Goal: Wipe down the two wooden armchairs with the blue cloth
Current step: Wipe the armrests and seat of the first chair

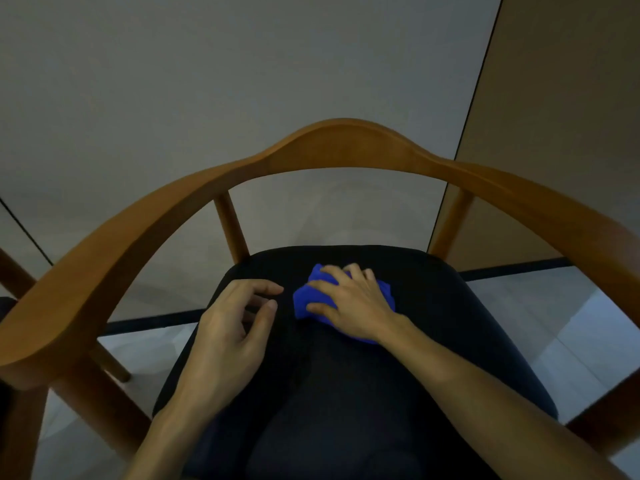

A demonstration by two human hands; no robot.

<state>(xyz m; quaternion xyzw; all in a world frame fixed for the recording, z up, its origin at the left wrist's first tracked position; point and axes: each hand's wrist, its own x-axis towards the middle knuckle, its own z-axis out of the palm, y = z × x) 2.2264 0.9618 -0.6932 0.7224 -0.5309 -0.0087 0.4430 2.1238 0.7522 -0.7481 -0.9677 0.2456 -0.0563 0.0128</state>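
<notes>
Both bare hands reached over the armchair's dark seat cushion. The left hand hovered loosely curled, holding nothing, just beside the bunched blue cloth. The right hand lay spread atop that cloth, pressing it to the cushion. Beyond curved the wooden armchair's backrest rail. No writing showed.

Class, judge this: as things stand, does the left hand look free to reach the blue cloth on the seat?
Probably yes. The left hand is empty, fingers loosely curled, beside the blue cloth; only bare seat lies between, though the right hand covers most of it.
</notes>
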